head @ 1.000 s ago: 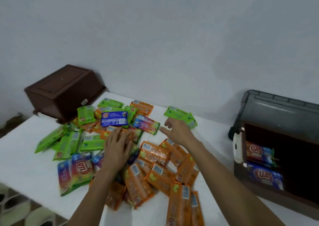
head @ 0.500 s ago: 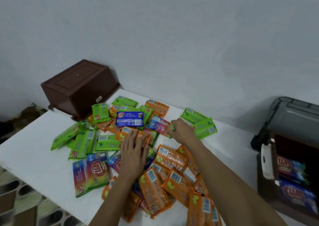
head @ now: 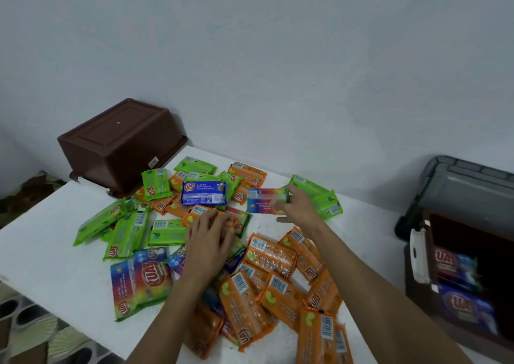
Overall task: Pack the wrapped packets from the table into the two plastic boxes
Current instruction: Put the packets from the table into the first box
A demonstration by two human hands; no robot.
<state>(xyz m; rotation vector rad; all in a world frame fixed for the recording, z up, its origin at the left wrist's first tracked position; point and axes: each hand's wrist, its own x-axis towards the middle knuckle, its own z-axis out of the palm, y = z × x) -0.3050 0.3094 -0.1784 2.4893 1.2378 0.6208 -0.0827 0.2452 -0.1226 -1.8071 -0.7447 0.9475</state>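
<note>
Packets (head: 271, 255) heaped mid-frame on table (head: 41, 247), rainbow packet (head: 264, 202) pinched by right hand (head: 299, 210) just above centre, left hand (head: 208, 241) flat and relaxed on the heap; likely to slip from so slight a pinch before reaching open box (head: 450, 336) at lower right.

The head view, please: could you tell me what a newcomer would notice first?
A heap of orange, green and blue packets covers the white table. At its far side the right hand grips a rainbow packet while the left hand rests flat on the heap. A brown box lies upturned far left; an open box at right holds blue packets.
</note>
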